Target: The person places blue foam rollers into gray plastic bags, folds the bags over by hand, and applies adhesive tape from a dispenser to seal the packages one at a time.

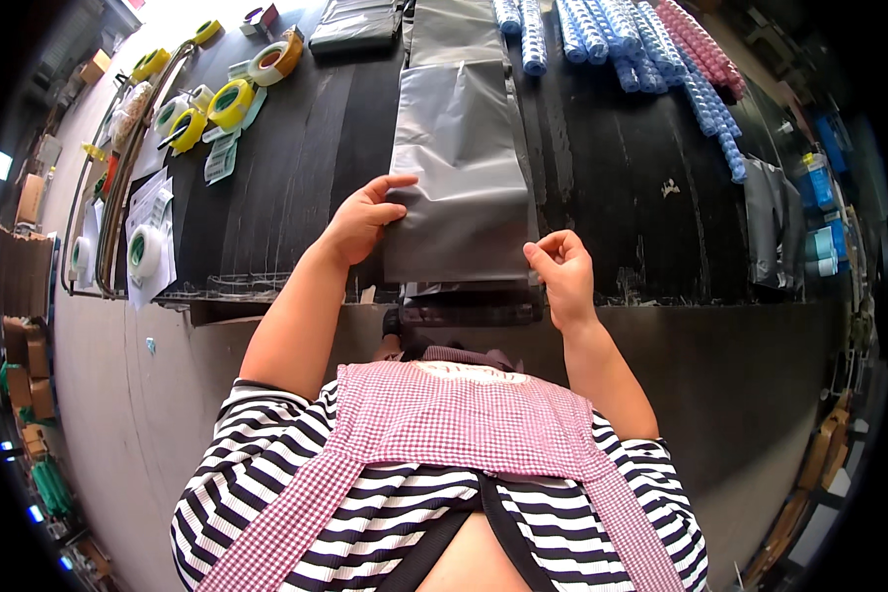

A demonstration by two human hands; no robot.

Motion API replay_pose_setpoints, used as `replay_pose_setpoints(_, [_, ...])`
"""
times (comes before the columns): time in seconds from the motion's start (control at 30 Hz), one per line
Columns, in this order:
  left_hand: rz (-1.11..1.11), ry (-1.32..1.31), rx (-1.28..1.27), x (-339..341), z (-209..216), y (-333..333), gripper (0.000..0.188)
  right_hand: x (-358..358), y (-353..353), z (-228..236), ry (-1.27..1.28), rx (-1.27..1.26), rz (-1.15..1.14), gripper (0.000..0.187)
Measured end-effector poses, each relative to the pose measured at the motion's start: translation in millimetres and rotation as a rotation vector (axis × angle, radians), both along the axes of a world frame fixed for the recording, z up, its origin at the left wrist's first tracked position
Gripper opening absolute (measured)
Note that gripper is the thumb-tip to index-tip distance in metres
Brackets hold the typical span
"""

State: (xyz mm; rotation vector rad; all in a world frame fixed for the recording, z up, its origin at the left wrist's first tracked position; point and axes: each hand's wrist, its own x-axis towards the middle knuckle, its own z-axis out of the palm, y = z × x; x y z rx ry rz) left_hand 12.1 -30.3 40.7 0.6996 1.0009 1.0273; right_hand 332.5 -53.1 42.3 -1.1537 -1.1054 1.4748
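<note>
A flat grey plastic mailing bag (461, 212) lies lengthwise in front of me, its near end close to the table's front edge. At its left edge is my left hand (363, 215), open, with index finger and thumb apart against the plastic. The thumb and index finger of my right hand (565, 271) are pinched together at the bag's lower right edge. More grey plastic (454, 35) runs on beyond the bag's far end. Part of a darker sheet shows from under its right side.
The black table (286, 168) carries tape rolls (231, 104) and labels at left. A stack of dark bags (355, 25) lies at the far side. Blue-and-white patterned rolls (612, 39) and pink ones (701, 44) lie far right; a dark plastic sheet (772, 222) hangs at the right edge.
</note>
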Motion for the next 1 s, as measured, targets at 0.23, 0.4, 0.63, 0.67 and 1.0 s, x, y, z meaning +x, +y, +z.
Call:
replay_pose_setpoints(0.23, [0.176,0.364,0.069,21.8,-49.7,-17.0,0.033,11.7,-2.0,-37.5,-0.417,0.093,-0.027,0.019])
replay_pose_setpoints(0.4, [0.173,0.543,0.086,28.1,-45.7,-41.6,0.032,32.9,-13.7,-34.0,-0.342,-0.065,0.143,0.027])
replay_pose_setpoints(0.63, [-0.096,1.079,0.998,85.6,-10.4,-81.7,0.018,44.9,-52.4,-38.5,-0.215,-0.28,0.137,0.028])
replay_pose_setpoints(0.67, [-0.168,0.994,1.023,105.4,-11.6,-82.9,0.017,43.2,-48.8,-38.0,-0.22,-0.283,0.141,0.028])
replay_pose_setpoints(1.0, [-0.238,1.065,0.912,172.0,-50.6,-73.7,0.013,31.2,-22.5,-33.4,-0.247,-0.459,0.208,0.032])
